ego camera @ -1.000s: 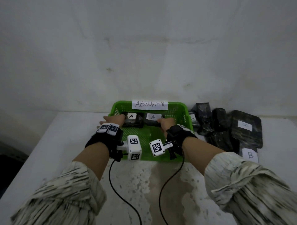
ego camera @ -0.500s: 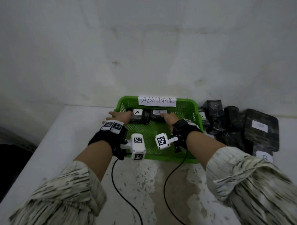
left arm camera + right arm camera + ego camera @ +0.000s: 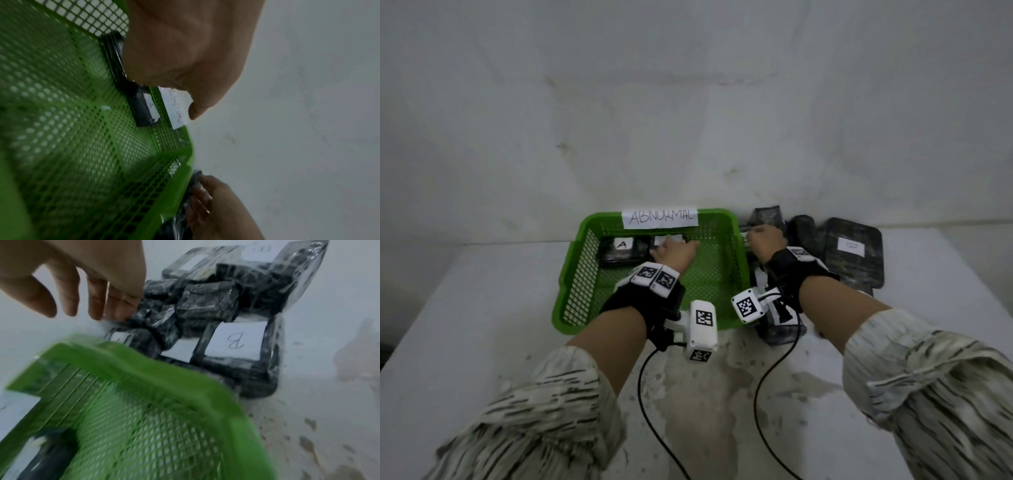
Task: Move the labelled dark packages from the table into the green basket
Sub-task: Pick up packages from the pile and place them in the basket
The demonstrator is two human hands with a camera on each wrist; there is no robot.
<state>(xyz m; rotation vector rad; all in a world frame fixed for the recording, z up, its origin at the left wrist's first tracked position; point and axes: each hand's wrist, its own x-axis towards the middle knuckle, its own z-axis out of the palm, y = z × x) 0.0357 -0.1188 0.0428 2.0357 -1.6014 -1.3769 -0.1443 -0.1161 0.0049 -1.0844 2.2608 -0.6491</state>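
The green basket (image 3: 566,301) with an "ABNORMAL" label stands at the table's back. Inside, at the far wall, lie two dark packages: one marked A (image 3: 619,250) and a second (image 3: 666,240), also seen in the left wrist view (image 3: 144,110). My left hand (image 3: 674,255) hovers over the second one, holding nothing, palm down (image 3: 185,48). My right hand (image 3: 765,240) is outside the basket on the right. Its straight, spread fingers (image 3: 115,308) touch the top of the pile of dark packages (image 3: 201,305), gripping nothing.
The pile to the right of the basket holds several wrapped packages, among them one marked B (image 3: 236,344) and a large flat one (image 3: 852,253). Another package (image 3: 780,329) lies by the basket's front right corner. A wall rises right behind. Cables trail from both wrists.
My right hand has left the basket and swung right onto the pile. My left hand has shifted right inside the basket, from the first A package to the second.
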